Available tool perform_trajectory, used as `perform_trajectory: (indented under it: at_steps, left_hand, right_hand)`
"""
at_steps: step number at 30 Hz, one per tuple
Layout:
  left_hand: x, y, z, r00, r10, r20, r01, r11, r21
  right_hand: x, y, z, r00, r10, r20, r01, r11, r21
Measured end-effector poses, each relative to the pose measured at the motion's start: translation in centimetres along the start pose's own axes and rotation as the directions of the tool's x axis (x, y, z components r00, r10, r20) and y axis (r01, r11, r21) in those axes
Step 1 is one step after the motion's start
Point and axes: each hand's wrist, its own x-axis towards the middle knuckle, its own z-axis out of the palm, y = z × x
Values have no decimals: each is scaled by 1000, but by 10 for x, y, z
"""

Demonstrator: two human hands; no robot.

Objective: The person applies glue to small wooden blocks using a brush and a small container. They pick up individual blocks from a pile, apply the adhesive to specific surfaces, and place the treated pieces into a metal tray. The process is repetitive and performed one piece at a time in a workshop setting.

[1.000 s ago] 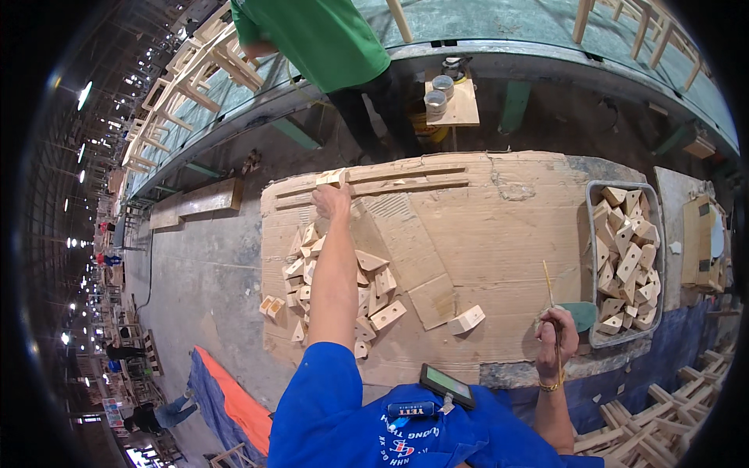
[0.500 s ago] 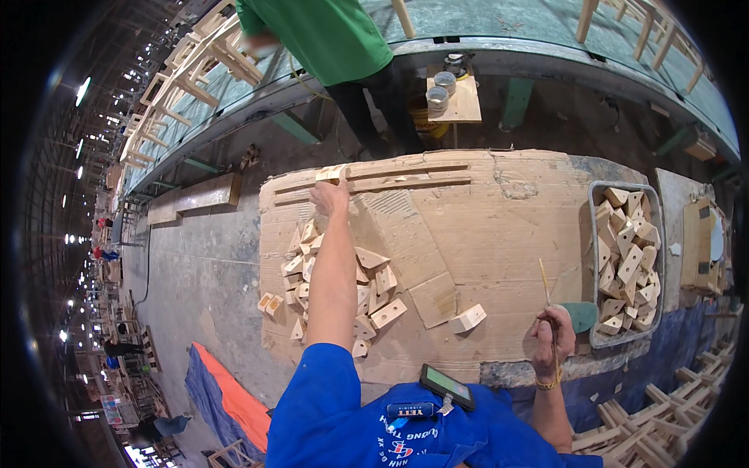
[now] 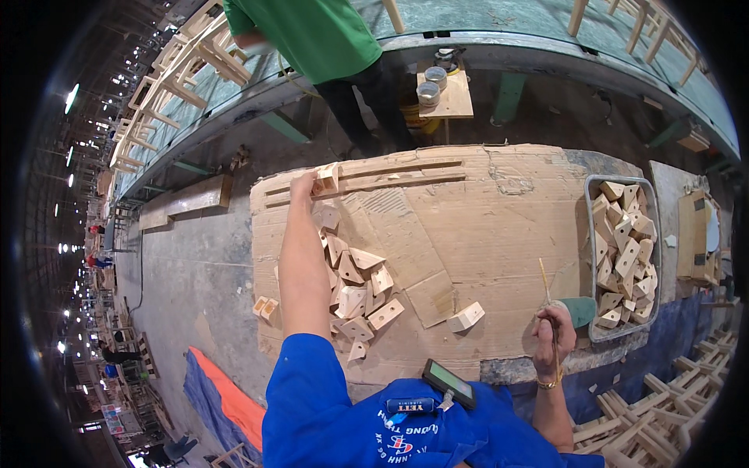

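My left hand (image 3: 305,186) reaches to the far left of the cardboard, its fingers around a small wooden block (image 3: 328,180). That block sits at two long thin wooden strips (image 3: 406,173). Below my left forearm lies a loose pile of angled wooden blocks (image 3: 367,292) with drilled holes, partly hidden by the arm. On the right, my right hand (image 3: 555,334) is closed around a thin yellowish stick (image 3: 544,279), which points away from me. Beside that hand is a flat green piece (image 3: 578,310); whether it is held too, I cannot tell.
A grey bin (image 3: 591,257) full of similar blocks stands at the right. One block (image 3: 466,317) lies apart on the cardboard (image 3: 515,226). Beyond, a person in a green shirt (image 3: 320,39) stands at a long bench. Two cups (image 3: 428,94) rest on a small board.
My left hand has shifted slightly left, and the block at its fingers now shows more of its face. My right hand stays almost in place. The view has moved slightly.
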Motion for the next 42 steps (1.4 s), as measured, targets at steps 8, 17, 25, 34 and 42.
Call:
perform_trajectory:
  at_steps: [8, 17, 25, 34, 42]
  left_hand:
    - [-21, 7, -44, 986, -148, 75, 165, 926, -340]
    - [-156, 19, 87, 894, 248, 372, -125, 937, -325]
    - [-170, 26, 168, 980, 110, 167, -142, 971, 193]
    - [-272, -36, 127, 750, 460, 476, -574, 810, 121]
    - [-411, -145, 90, 467, 582, 666, -878, 395, 270]
  right_hand:
    - [-5, -10, 5, 1000, -21, -2, 21, 999, 27]
    - [-8, -11, 11, 1000, -26, 16, 26, 999, -18]
    - [-20, -23, -6, 995, -67, -68, 68, 998, 4]
    - [-45, -10, -35, 961, -1, -276, -12, 999, -43]
    - [-62, -6, -101, 908, 111, -403, -70, 991, 115]
